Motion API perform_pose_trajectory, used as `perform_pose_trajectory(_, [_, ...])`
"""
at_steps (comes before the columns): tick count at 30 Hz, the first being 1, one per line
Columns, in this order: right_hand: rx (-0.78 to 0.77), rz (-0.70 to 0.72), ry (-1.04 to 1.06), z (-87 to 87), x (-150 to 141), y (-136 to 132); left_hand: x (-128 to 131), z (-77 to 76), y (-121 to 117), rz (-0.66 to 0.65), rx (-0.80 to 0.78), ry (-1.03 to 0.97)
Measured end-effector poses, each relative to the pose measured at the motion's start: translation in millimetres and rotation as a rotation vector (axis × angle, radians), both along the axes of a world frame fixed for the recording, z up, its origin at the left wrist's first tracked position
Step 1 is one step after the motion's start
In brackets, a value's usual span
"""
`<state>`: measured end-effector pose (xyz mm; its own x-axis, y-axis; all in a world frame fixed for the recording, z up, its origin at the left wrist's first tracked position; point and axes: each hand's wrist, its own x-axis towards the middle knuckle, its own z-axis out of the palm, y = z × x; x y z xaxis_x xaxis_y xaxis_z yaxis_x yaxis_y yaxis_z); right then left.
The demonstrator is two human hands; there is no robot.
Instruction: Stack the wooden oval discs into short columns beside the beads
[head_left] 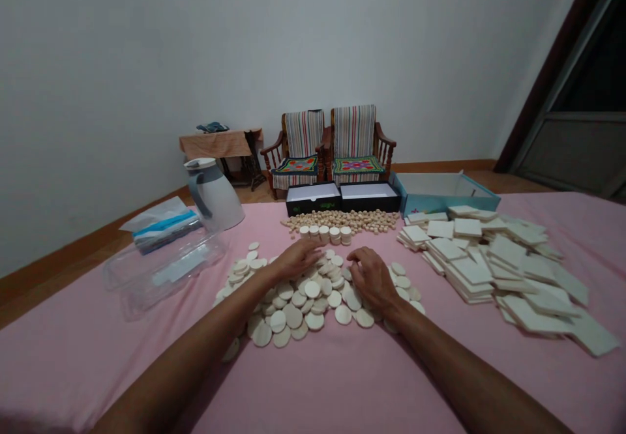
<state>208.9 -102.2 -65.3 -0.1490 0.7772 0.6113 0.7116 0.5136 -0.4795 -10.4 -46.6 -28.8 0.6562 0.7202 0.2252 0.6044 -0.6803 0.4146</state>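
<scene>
Resting open atop a heap of pale wooden discs (303, 307), left hand (296, 258), right hand (372, 274), gripping nothing

We've got the left hand (296, 258) and right hand (374, 275) open, fingers down on a heap of round wooden discs (303, 307) on a pink sheet (98, 362). Far side: small wooden beads (342, 221), two black boxes (313, 199). Right: square wooden tiles (469, 268). Left: clear plastic box (166, 276), white jug (215, 194).
</scene>
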Motion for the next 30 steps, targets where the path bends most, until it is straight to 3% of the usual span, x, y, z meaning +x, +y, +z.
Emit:
perform_pose_trajectory(5, [-0.04,0.043,-0.014,0.3,-2,-4,15,-4.1,-14,-0.01,0.022,0.145])
perform_pose_trajectory(9, [-0.064,0.067,0.004,0.4,-1,-5,4,12.8,-26,-0.235,-0.074,0.134])
perform_pose_trajectory(10, [-0.073,0.073,0.009,0.7,-1,-5,-4,17.1,-23,-0.229,-0.071,0.116])
perform_pose_trajectory(14, [-0.099,0.075,0.028,2.2,-2,-6,-42,21.2,14,0.13,-0.005,0.168])
perform_pose_trajectory(19, [-0.112,0.076,0.033,4.4,-3,-8,-63,4.0,63,0.165,-0.002,0.26])
perform_pose_trajectory(24, [-0.135,0.078,0.038,5.2,-2,-8,-70,-0.1,67,0.216,0.045,0.252])
perform_pose_trajectory(30, [-0.148,0.089,0.027,5.8,-2,-9,-118,9.3,56,0.38,0.016,0.398])
